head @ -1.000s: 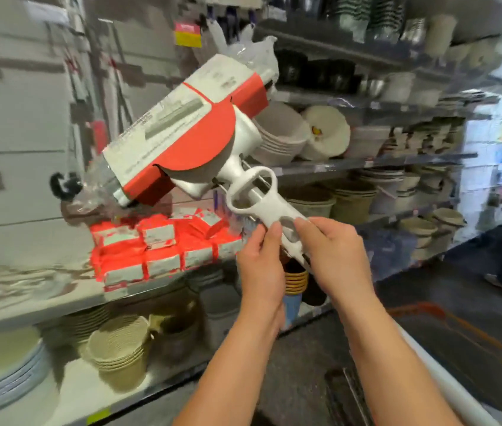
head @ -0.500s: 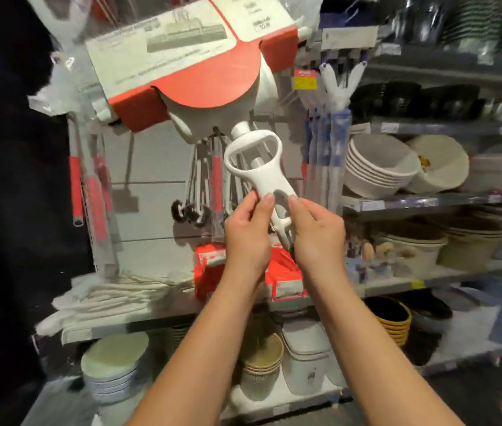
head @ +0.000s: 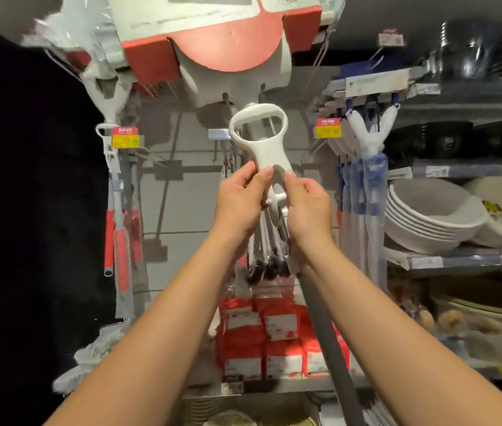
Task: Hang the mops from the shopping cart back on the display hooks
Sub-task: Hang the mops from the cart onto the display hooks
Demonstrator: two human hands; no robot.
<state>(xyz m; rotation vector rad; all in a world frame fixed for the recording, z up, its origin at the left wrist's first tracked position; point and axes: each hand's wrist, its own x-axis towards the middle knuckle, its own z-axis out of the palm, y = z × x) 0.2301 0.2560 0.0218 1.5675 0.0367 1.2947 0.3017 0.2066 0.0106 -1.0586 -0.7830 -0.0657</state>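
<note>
The grey display panel (head: pixel 163 142) ahead of me is crowded. A red-and-grey mop (head: pixel 117 219) hangs at the left and blue-handled mops in clear sleeves (head: pixel 363 192) hang at the right. A bunch of white poles with black ends (head: pixel 269 265) hangs straight behind my hands. Red-and-white boxes (head: pixel 274 333) sit on the grey shelf (head: pixel 274 385) below, with stacked white bowls (head: pixel 428 216) to the right. My left hand (head: pixel 240 204) and right hand (head: pixel 308 207) both pinch the neck of the white loop-handled mop (head: pixel 258 139). I hold it up before the panel, its head in a red-and-white card sleeve at the top edge. Its grey pole (head: pixel 326 333) runs down beside my right forearm.
</note>
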